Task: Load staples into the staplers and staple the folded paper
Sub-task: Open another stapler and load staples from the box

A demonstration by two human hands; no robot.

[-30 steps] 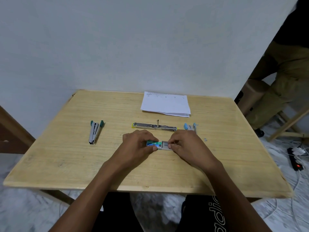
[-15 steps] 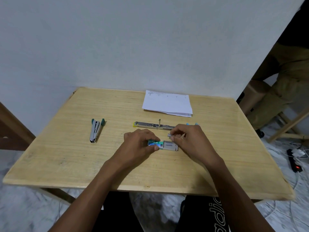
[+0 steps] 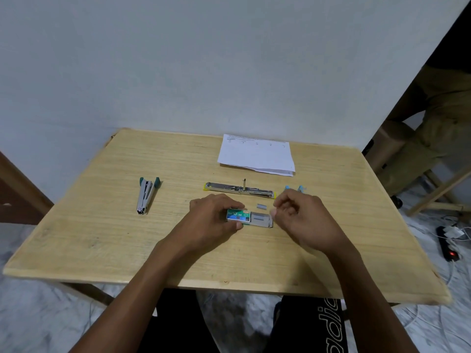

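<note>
Nearest: the light wooden table [image 3: 102,240], matte with a clear grain. At table centre the left hand [image 3: 209,222] has thumb and fingers clamped round the small green cardboard staple box [image 3: 237,215], pinning it flat. Out of the box, toward 3 o'clock, slides the grey inner tray [image 3: 263,221], with one strip of staples visible inside. At 3 o'clock of the tray is the right hand [image 3: 305,220], fingers loosely curled, thumb tip near the tray end, nothing seen in it (reads as empty). At 12 o'clock of the tray a short silvery staple strip [image 3: 261,206] lies loose on the wood, apart from both hands.

Step in hand, judged: getting staples out for loading. To do it well, pin the box so the tray does not skate. Pick the strip up lightly by its long sides, since glued strips likely snap. Then set it legs-down in the open channel.

Beyond, at 12 o'clock: a long metal stapler with yellow trim [image 3: 239,190], hinged flat open, shiny steel magazine exposed, a small post standing mid-length. At 1 o'clock is a pale blue stapler [image 3: 294,187], mostly hidden behind the right knuckles. At 10 o'clock, well apart, lies a closed steel stapler with dark green ends [image 3: 146,194]. Farthest, at 12 o'clock near the wall, is the white folded paper [image 3: 256,155], thin stacked layers, with no staple that can be made out.
</note>
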